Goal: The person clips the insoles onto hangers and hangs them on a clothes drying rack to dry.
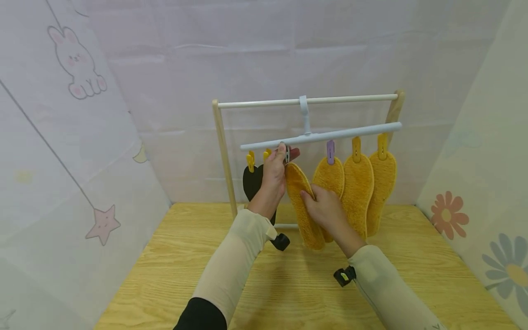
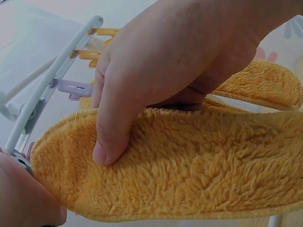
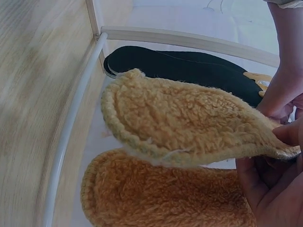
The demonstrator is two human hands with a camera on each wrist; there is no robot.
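Under the bar [image 1: 321, 135]: my left hand [image 1: 275, 172] pinches a clip [image 1: 286, 151]; my right hand [image 1: 326, 206] grips the insole [image 1: 303, 208].
Risk: clip may close off the insole's tip, dropping it.

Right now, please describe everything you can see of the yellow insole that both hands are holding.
The insole is mustard yellow, fluffy like fleece, with a stitched edge. It hangs nearly upright, slightly tilted, under the white clip hanger. The left hand pinches a clip at its top end; the right hand grips its middle. Three similar insoles hang beside it.
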